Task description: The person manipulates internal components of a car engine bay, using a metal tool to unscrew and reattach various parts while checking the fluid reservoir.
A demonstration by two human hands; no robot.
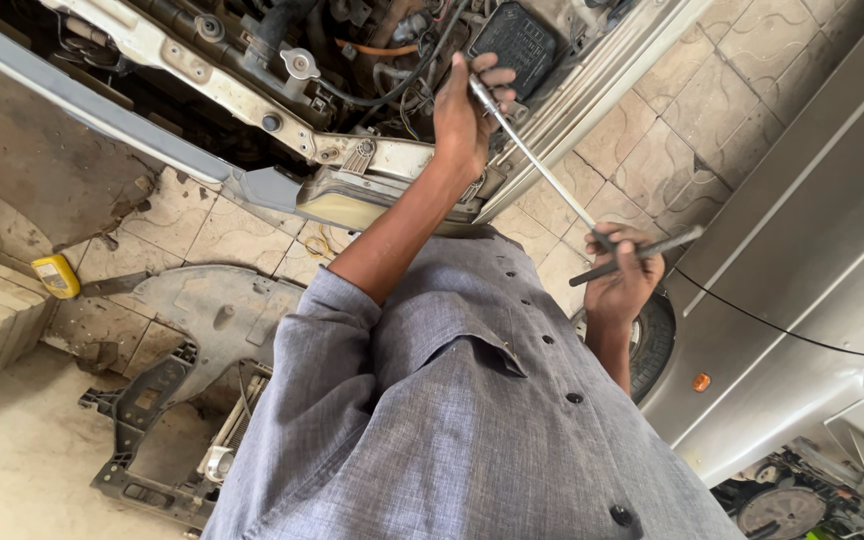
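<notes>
While left hand [464, 115] is gripping T-handle wrench [542, 170] shaft upper centre, right hand [620, 275] fingers are clamping crossbar, centre right.

One head-worn camera looks steeply down the person's shirt front [452, 420], close, toward the engine bay [352, 60] and tiled floor [672, 110].

The left hand [467, 110] reaches far forward on a bare, outstretched forearm, fingers curled shut around the upper end of a long metal rod [532, 160], while the right hand [622, 275], drawn back, grips its crossbar end.
</notes>
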